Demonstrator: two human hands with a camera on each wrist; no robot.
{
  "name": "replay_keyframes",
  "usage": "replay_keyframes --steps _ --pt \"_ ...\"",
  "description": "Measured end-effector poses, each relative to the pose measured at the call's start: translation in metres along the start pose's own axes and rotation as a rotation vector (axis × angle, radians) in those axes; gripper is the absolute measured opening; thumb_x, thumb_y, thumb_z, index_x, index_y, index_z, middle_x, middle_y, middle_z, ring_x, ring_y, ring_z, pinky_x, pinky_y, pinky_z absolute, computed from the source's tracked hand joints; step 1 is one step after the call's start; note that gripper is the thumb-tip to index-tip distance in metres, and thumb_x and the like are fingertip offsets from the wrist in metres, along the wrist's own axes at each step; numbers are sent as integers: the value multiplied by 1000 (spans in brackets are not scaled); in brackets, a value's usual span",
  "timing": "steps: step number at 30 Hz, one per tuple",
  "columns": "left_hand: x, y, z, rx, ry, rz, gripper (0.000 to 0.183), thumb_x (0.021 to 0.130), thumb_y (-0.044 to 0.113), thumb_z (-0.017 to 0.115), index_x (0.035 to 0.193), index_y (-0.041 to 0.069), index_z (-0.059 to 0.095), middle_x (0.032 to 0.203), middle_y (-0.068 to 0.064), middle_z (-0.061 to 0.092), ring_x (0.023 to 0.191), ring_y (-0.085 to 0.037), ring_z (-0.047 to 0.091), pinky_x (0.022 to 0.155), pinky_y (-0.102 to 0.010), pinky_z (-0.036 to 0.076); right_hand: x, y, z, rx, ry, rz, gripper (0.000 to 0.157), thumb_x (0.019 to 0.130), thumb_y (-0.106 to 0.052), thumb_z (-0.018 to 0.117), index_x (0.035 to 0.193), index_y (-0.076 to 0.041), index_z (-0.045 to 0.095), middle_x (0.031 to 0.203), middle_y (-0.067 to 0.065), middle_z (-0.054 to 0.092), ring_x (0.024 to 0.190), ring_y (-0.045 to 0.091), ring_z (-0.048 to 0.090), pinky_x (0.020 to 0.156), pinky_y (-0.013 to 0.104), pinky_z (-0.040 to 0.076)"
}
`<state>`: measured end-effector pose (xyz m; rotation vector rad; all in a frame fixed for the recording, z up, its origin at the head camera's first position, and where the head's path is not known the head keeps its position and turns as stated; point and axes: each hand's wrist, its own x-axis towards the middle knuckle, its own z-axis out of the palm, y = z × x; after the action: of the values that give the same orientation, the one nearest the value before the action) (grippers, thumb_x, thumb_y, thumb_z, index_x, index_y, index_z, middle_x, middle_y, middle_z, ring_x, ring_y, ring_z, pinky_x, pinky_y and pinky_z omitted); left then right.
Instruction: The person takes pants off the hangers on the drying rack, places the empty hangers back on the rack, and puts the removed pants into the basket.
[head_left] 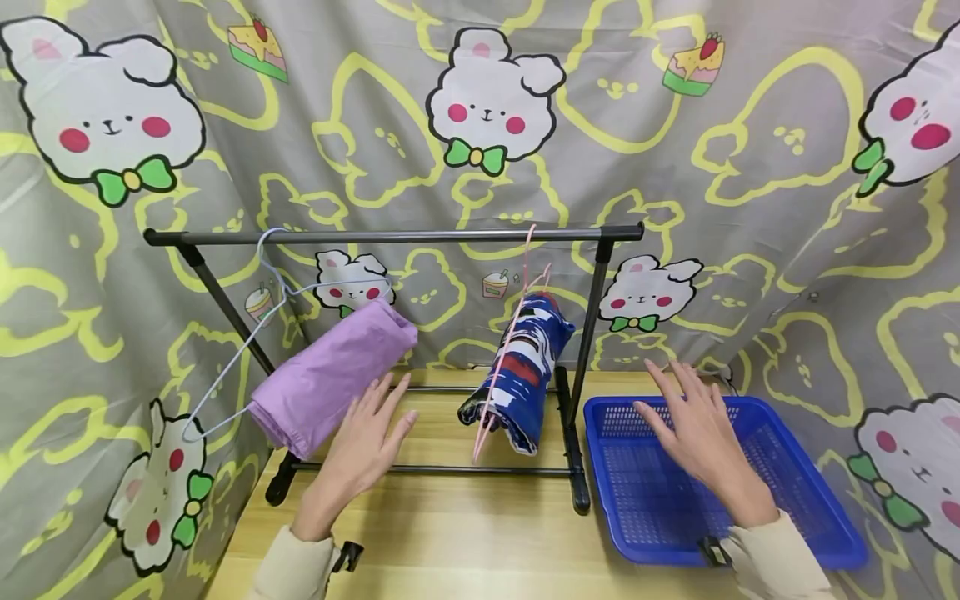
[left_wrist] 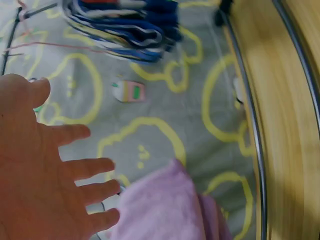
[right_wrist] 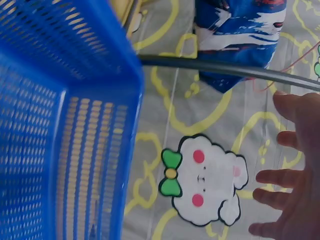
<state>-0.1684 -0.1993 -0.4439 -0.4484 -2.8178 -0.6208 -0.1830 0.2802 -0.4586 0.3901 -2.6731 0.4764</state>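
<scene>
My left hand (head_left: pixel 365 439) is held out with spread fingers, close beside a folded purple cloth (head_left: pixel 333 375). That cloth hangs on a light blue hanger (head_left: pixel 225 375), which hooks over the left part of a black rack (head_left: pixel 420 237). Toward the rack's right end, a folded blue, white and red patterned cloth (head_left: pixel 521 375) hangs from a pink hanger (head_left: pixel 501 358). My right hand (head_left: pixel 701 433), fingers straight and parted, hovers over a blue plastic basket (head_left: pixel 806 475). Nothing is in either palm, as the wrist views show my left palm (left_wrist: pixel 35 170) and right fingers (right_wrist: pixel 277 187).
The rack and basket stand on a light wooden table (head_left: pixel 450 533). A grey curtain (head_left: pixel 420 167) printed with white rabbits and yellow outlines encloses the back and both sides. The rack's lower bar (head_left: pixel 450 470) runs low across the table.
</scene>
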Motion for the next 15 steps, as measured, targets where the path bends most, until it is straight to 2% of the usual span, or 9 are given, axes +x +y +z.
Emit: replay_keyframes --steps 3,7,12,15 --pt "-5 13 -2 -137 -14 -5 60 111 43 41 162 15 31 165 -18 28 150 -43 25 118 -65 20 10 -7 2 75 55 -37 66 101 -30 67 158 -13 39 156 28 37 140 53 35 109 75 24" --pt "-11 28 -3 -344 0 34 56 111 37 43 162 16 32 163 -14 35 148 -37 32 117 -60 26 24 -17 3 200 129 -44 60 101 -23 68 154 -8 44 152 25 44 137 50 41 102 72 35" --pt "-18 41 2 -563 26 72 49 112 25 44 159 15 37 157 -11 45 143 -32 43 114 -55 36 43 -31 -1 352 239 -37 57 101 -16 68 154 -14 47 144 20 55 130 42 51 98 67 41" --pt "-17 47 4 -691 30 60 46 112 22 42 158 17 39 151 -11 52 138 -32 49 110 -49 42 59 -40 -2 443 247 -32 55 103 -18 65 154 -17 46 143 18 56 130 39 52 99 65 42"
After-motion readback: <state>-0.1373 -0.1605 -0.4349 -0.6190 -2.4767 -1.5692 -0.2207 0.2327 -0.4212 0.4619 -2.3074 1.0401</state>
